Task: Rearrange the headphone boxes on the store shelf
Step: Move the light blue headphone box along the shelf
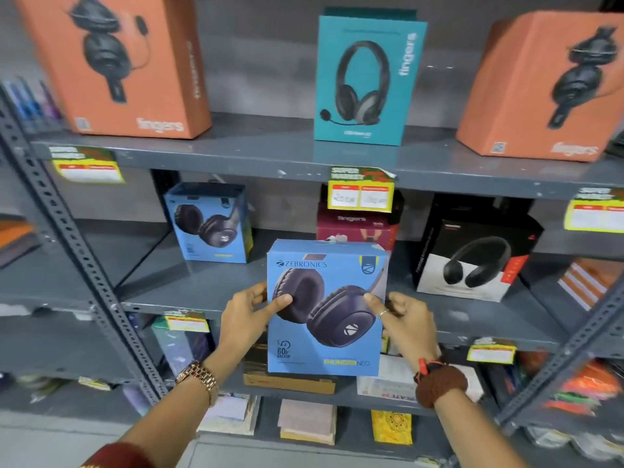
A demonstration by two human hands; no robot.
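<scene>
Held box: we've got the blue Zebronics box (326,309) upright in front of the middle shelf (189,292), face toward us, clear of the shelf board.
Left hand: our left hand (248,319) clamps the box's 9 o'clock edge, thumb lying across the printed ear cup, fingers wrapped behind; the forearm rises from 7 o'clock with a gold watch (199,378) at the wrist.
Right hand: our right hand (407,320) pinches the 3 o'clock edge, thumb on the front, ringed finger curled round the side; the forearm comes up from 5 o'clock, a brown band (439,385) at the wrist.
Middle shelf: at 10 o'clock of the held box stands a second blue box (211,224); at 12 o'clock, just behind, a maroon box (354,224); at 2 o'clock, a black-and-white box (472,255).
Top shelf: 2 orange boxes (121,62) (547,86) flank 1 teal box (366,79) at 12 o'clock.
</scene>
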